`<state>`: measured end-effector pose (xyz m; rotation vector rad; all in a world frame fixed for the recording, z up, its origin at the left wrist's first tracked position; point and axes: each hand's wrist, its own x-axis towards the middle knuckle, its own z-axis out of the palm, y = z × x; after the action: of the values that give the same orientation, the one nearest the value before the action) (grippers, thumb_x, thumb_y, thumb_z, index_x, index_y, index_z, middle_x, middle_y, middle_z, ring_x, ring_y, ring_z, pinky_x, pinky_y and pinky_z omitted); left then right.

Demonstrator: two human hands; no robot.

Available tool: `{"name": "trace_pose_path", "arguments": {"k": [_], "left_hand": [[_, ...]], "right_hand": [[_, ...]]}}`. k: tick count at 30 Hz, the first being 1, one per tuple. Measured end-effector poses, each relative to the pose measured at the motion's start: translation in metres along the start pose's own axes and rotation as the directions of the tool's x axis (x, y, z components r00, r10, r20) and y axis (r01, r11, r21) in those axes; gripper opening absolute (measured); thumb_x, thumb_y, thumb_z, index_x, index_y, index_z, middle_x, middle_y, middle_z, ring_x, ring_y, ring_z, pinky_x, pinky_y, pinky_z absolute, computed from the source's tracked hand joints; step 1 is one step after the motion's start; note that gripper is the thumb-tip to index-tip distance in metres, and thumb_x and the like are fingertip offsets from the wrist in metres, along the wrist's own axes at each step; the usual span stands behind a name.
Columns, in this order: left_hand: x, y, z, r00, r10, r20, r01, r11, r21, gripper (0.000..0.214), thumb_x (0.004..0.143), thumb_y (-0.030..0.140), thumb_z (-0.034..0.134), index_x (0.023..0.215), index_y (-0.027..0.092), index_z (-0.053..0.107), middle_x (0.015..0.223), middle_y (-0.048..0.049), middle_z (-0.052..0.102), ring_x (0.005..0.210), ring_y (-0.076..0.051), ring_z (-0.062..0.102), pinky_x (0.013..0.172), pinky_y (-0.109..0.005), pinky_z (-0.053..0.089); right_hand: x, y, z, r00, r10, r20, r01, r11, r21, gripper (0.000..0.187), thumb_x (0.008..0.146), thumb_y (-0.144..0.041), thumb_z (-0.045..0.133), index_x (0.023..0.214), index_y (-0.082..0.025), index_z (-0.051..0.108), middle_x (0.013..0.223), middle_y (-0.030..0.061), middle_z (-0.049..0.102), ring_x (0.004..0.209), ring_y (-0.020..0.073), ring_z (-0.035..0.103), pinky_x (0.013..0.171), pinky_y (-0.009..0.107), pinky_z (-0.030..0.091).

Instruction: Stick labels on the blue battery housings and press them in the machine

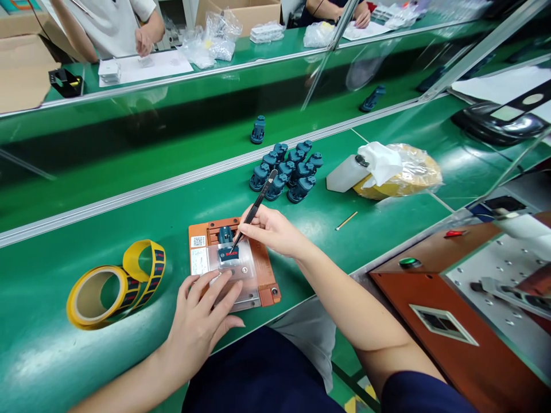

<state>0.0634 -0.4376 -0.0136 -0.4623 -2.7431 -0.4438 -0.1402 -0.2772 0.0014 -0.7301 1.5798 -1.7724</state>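
Black tweezers [253,213] are pinched in my right hand [272,229], their tips down at a dark label [228,253] with red lettering. That label lies on the clear plate [247,281] of an orange fixture [267,267]. Just behind it, a blue plastic part [225,234] sits in the fixture's slot. My left hand [204,310] rests with fingers spread on the near side of the clear plate. Left of the fixture stands a yellow roll of labels [81,310], its strip curling loose.
Several blue plastic parts [286,167] stand grouped beyond my right hand. A white bottle [346,174], a bagged yellow roll [407,178] and a cotton swab [346,221] lie to the right. A clear panel edged by a metal rail [172,184] separates two co-workers opposite.
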Motion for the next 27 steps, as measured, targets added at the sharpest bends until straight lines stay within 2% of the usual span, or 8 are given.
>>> {"name": "trace_pose_path", "arguments": {"k": [5,11,17,22,25,27], "left_hand": [[0.009,-0.001,-0.006,0.999,0.015,0.047,-0.020,0.994,0.108,0.052,0.091,0.040,0.071,0.136,0.017,0.060,0.138,-0.0145,0.065,0.119,-0.033,0.058,0.100,-0.051,0.036],[0.020,-0.001,-0.012,0.993,0.010,0.118,-0.030,0.985,0.167,0.070,0.078,0.039,0.084,0.138,0.016,0.058,0.141,-0.0140,0.063,0.114,-0.033,0.060,0.096,-0.050,0.035],[0.020,-0.004,-0.010,0.990,0.011,0.138,-0.034,0.985,0.171,0.079,0.074,0.039,0.087,0.141,0.014,0.054,0.144,-0.0134,0.061,0.116,-0.035,0.058,0.094,-0.049,0.037],[0.020,-0.006,-0.007,0.989,0.005,0.150,-0.024,0.992,0.126,0.084,0.072,0.031,0.088,0.144,0.010,0.050,0.145,-0.0151,0.060,0.119,-0.035,0.056,0.098,-0.049,0.035],[0.020,-0.006,-0.008,0.990,0.005,0.138,-0.021,0.993,0.118,0.086,0.071,0.030,0.089,0.145,0.011,0.049,0.142,-0.0159,0.062,0.117,-0.035,0.057,0.097,-0.047,0.034],[0.020,-0.006,-0.009,0.991,0.004,0.134,-0.017,0.995,0.101,0.089,0.072,0.035,0.088,0.148,0.014,0.046,0.142,-0.0159,0.063,0.118,-0.035,0.057,0.099,-0.048,0.033]], "right_hand": [[0.001,0.001,-0.001,1.000,0.001,0.006,-0.001,1.000,-0.030,0.036,0.087,-0.052,0.073,0.092,-0.021,0.055,0.086,0.0040,0.073,0.082,0.0200,0.073,0.079,0.037,0.059],[0.002,0.003,-0.002,1.000,0.002,0.011,-0.002,1.000,-0.029,0.035,0.087,-0.051,0.073,0.092,-0.021,0.054,0.086,0.0039,0.073,0.082,0.0203,0.073,0.078,0.037,0.059],[0.002,0.001,-0.002,1.000,0.011,0.015,-0.011,1.000,-0.004,0.037,0.086,-0.053,0.073,0.091,-0.021,0.055,0.086,0.0041,0.073,0.084,0.0207,0.074,0.081,0.037,0.059],[0.003,0.004,0.000,1.000,0.025,-0.004,-0.025,0.999,-0.028,0.040,0.083,-0.054,0.075,0.090,-0.021,0.056,0.085,0.0039,0.073,0.083,0.0211,0.074,0.081,0.038,0.060],[0.004,0.001,0.000,0.996,0.031,-0.082,-0.031,1.000,0.001,0.041,0.078,-0.054,0.079,0.089,-0.020,0.057,0.082,0.0029,0.071,0.078,0.0201,0.073,0.078,0.037,0.060],[-0.001,-0.005,-0.004,0.975,-0.026,-0.220,0.032,0.999,0.024,0.039,0.081,-0.052,0.077,0.091,-0.021,0.055,0.081,0.0024,0.070,0.077,0.0198,0.072,0.078,0.037,0.060]]}}
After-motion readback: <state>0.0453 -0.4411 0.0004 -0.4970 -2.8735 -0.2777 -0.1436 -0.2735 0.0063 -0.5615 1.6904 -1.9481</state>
